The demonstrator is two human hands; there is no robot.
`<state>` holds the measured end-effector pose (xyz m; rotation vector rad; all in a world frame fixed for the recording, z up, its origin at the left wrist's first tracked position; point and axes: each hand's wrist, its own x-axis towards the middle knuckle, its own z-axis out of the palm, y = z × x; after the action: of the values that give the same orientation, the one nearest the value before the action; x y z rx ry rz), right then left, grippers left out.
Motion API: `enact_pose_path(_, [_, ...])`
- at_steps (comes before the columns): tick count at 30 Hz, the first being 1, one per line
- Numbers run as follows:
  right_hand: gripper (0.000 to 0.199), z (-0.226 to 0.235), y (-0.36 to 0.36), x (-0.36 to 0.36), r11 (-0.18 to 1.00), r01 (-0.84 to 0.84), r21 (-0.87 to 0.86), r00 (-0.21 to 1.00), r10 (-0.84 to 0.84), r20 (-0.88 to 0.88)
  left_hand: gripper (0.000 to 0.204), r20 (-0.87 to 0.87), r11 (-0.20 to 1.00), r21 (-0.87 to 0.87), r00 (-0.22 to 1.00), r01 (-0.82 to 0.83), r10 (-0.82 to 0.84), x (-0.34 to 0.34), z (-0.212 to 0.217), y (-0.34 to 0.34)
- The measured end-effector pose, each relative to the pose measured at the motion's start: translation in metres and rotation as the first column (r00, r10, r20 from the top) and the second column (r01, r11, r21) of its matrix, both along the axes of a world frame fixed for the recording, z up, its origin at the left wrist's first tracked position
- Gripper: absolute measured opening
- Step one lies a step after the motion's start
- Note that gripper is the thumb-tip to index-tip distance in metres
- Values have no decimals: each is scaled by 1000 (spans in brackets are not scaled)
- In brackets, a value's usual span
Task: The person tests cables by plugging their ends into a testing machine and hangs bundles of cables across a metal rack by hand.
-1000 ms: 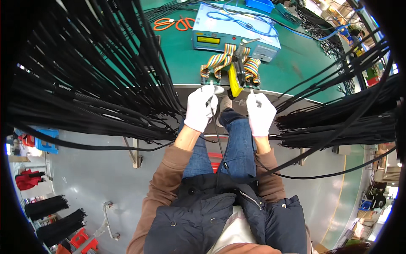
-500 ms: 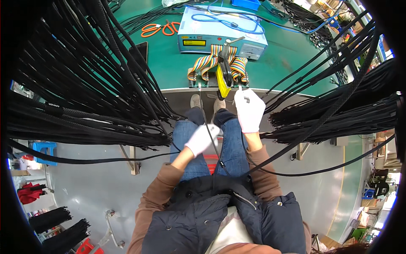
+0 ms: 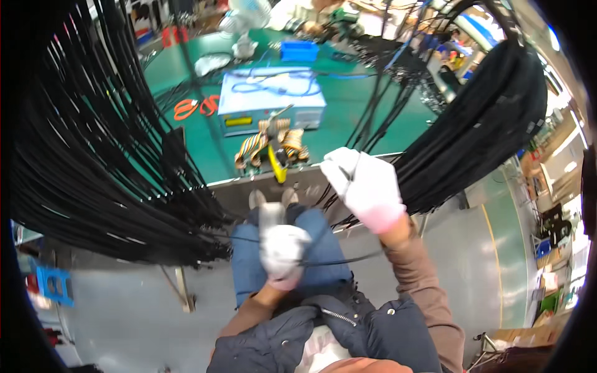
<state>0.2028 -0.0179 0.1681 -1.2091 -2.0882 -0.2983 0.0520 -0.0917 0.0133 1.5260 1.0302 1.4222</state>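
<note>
My left hand (image 3: 283,252), in a white glove, is over my lap and smeared by motion. It appears closed around a black cable (image 3: 339,261), which runs out from it to the right. A pale blurred shape rises above its fingers. My right hand (image 3: 367,186), also gloved, is raised right of the table's front edge, fingers pinched together; what they hold is hidden. Ahead, at the table edge, a test fixture has a yellow-and-black clamp handle (image 3: 277,163) and striped ribbon cables (image 3: 250,149). Behind it stands a light-blue tester box (image 3: 267,99).
Thick bundles of black cables hang at the left (image 3: 106,211) and right (image 3: 479,124). On the green table (image 3: 205,152) lie orange-handled scissors (image 3: 185,109) and a blue tray (image 3: 299,50). A blue stool (image 3: 55,285) stands at the left.
My right hand has left the fixture and moved right, nearer to me. My left hand has come down and left. The cable no longer runs up to the fixture. The head view has shifted.
</note>
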Motion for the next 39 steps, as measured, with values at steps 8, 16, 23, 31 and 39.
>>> enact_pose_path(8, [24, 193, -28, 54, 520, 296, 801, 899, -434, -51, 44, 774, 952, -83, 583, -295, 248, -69, 46, 27])
enact_pose_path(16, [17, 228, 30, 101, 401, 218, 890, 667, -727, 164, 40, 565, 978, -159, 825, 137, -24, -12, 58, 33])
enact_pose_path(23, [39, 93, 27, -32, 932, -64, 357, 801, 261, -538, 34, 420, 971, -218, 907, 103, -2, -8, 56, 49])
enact_pose_path(31, [18, -128, 43, -5, 689, -501, -524, 420, -336, -843, 32, 137, 896, -242, 901, -372, 411, -86, -16, 86])
enact_pose_path(39, [16, -147, 53, -14, 503, -705, -499, 331, -389, -860, 31, 526, 777, -616, 803, 132, 280, -59, 2, 101])
